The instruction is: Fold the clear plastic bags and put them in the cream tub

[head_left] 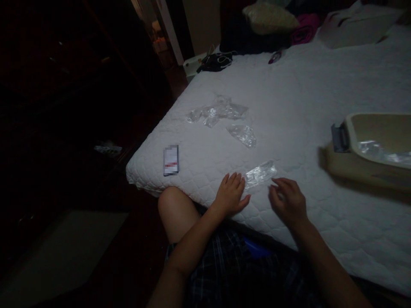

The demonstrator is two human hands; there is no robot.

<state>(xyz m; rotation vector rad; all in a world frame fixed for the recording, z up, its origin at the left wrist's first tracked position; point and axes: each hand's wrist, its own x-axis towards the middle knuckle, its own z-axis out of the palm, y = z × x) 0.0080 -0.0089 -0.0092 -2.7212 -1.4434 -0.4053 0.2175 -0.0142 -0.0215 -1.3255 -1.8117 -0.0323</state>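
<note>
My left hand [230, 193] lies flat on the white quilted mattress [305, 107], fingers stretched out, fingertips touching the near end of a clear plastic wrapper [260, 174]. My right hand [287, 200] hovers just right of that wrapper with fingers loosely curled and apart, holding nothing I can see. Two more crumpled clear plastic pieces lie farther up the bed, a larger bunch [218, 112] and a smaller one [242, 134].
A small dark card or packet [171, 160] lies near the mattress corner. A beige device with a tray and plastic in it [369, 149] sits at the right. Pillows, clothes and a cardboard box [356, 25] crowd the far end. The floor to the left is dark.
</note>
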